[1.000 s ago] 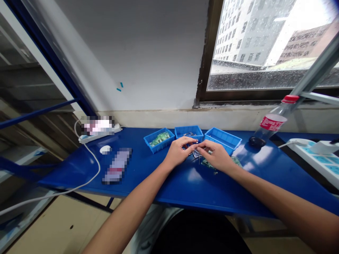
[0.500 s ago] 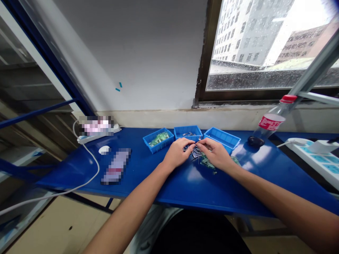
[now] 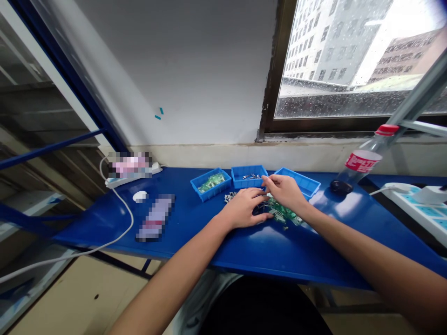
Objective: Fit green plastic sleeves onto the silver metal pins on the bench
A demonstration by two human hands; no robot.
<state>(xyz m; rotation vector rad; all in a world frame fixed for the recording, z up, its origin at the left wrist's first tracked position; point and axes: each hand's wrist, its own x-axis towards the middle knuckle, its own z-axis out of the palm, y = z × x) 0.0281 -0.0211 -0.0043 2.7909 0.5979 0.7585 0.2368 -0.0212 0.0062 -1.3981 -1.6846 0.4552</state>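
My left hand is low over the loose pile, fingers and thumb spread apart around dark metal screws. Just right of it, my right hand has thumb and forefinger pinched together near the front right corner of the middle blue bin. Whatever is in that pinch is too small to make out. Under the right hand lie green translucent plastic pieces. Small silvery metal parts show beyond my left hand. A few metal screws lie in the middle bin.
The left blue bin contains green plastic pieces. Behind my right hand is another blue bin, partly hidden. A bottle and a power strip stand right; a blurred phone-like object and white cable lie left.
My left hand has gone from a pinch beside the right hand to spread fingers lower over the pile. My right hand has shifted slightly up and right, still pinched. The view moved slightly.
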